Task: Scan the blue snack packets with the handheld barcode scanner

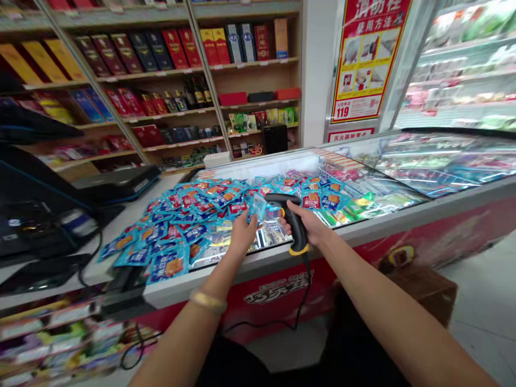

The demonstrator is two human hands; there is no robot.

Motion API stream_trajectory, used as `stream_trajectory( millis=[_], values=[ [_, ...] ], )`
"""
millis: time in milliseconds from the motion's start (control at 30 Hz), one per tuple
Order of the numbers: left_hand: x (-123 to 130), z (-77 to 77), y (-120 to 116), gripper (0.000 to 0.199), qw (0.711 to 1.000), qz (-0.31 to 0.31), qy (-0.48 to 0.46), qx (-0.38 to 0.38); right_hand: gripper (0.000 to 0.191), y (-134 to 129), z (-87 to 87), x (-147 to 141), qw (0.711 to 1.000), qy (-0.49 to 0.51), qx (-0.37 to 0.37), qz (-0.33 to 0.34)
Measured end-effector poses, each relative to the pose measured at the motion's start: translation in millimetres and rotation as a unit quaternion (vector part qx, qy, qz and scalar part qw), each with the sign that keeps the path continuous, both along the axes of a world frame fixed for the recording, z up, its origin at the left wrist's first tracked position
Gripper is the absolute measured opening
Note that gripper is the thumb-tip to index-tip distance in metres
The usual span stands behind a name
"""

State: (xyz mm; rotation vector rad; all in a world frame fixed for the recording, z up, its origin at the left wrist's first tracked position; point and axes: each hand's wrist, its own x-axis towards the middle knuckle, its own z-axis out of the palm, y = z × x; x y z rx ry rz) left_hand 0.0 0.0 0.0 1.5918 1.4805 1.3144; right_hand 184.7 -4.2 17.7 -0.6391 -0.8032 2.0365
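In my right hand [304, 221] is a black and yellow barcode scanner [298, 231], held by its handle with the head pointing left. My left hand [244, 231] pinches a small light-blue snack packet [258, 207] just left of the scanner's head. Both hands are above the glass top of a chest freezer [237, 262]. Beside and beyond my left hand lies a large heap of blue snack packets [189, 201], some with red or dark blue labels. A smaller group of the same packets [312, 200] lies right of the scanner. The scanner's cord hangs down the freezer front.
Dark checkout equipment [36, 204] stands on the counter at left. Shelves of boxed goods [161, 70] line the back wall. A brown box [423, 287] sits on the floor at right. The scanner cord [300, 306] loops low before the freezer.
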Motion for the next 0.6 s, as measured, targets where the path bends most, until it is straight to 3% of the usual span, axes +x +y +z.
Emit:
stream_trajectory(
  millis=[133,200,333,467,600],
  values=[
    [2,3.6,3,0.035,0.990,0.007,0.143,0.017,0.033,3,2.6,7,0.997,0.040,-0.040,-0.061],
    [13,10.1,5,0.040,0.966,-0.011,0.256,0.033,0.033,6,3.7,17,0.992,0.059,-0.053,-0.098],
    [55,21.4,13,0.049,0.912,-0.063,0.404,0.034,0.031,17,5.1,50,0.984,0.083,-0.057,-0.148],
    [103,16.8,27,0.052,0.860,-0.126,0.495,0.006,0.031,34,6.8,79,0.979,0.078,-0.062,-0.179],
    [133,7.2,45,0.054,0.844,-0.126,0.521,-0.017,0.030,52,8.6,90,0.976,0.041,-0.067,-0.204]
  ],
)
